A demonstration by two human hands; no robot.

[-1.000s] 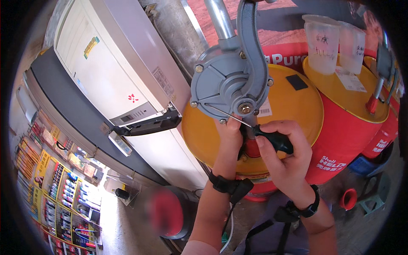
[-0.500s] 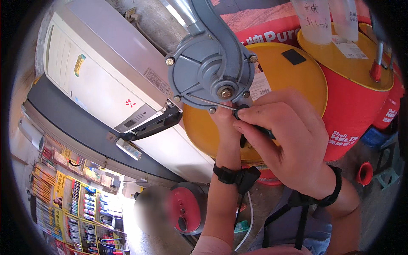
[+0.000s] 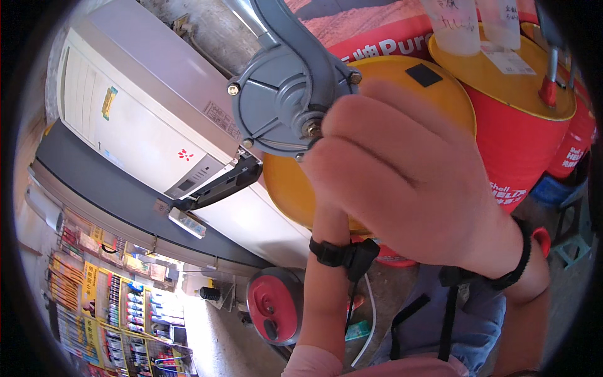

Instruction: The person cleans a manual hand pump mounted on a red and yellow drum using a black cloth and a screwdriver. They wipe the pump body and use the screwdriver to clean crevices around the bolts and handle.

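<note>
The pump (image 3: 267, 103) is grey; far right, a red drum (image 3: 509, 144) has a yellow top (image 3: 512, 91); left, a white cabinet (image 3: 141, 122) bears a red petal pattern (image 3: 185, 154).

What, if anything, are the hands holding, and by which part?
Can't tell: the right hand, curled by the grey pump, hides its own palm and most of the left hand.
</note>
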